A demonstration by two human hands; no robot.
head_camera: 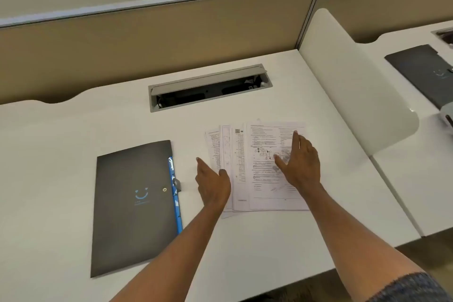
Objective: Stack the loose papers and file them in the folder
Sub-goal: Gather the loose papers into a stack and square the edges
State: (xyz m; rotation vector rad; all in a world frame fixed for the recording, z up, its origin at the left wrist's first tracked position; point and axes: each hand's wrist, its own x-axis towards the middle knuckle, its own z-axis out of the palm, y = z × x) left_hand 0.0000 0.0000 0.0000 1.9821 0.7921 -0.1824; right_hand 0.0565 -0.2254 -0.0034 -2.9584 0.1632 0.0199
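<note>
Both forearms reach in from the near edge of the surface (245,247), a dark knit sleeve (411,287) bunched on the right arm.

Left hand (213,185): flat, open, fingers together, set on edge at the left margin of the papers (257,179), thumb resting on the sheets. Holds nothing. Reads as a stop, or a pusher, for squaring the fan.

Right hand (300,162): open, fingers straight, palm facing left over the top sheet, thumb out toward the diagram printed there. Grips nothing; whether the palm presses the paper or hovers just above it cannot be told from this angle. Probably placed to pin or draw the top sheet while the other hand closes in.

Papers: several printed sheets, fanned leftward, overlapping, lying between and under the hands. Not yet squared.

Folder (134,206): dark, shut, flat, left of the left hand and apart from the papers; blue edging and a snap tab on the side facing the hand. Untouched, within easy reach for filing.

Beyond the hands: cable tray (208,88) with lid raised, then the partition (147,39).

Stacking just starting.
</note>
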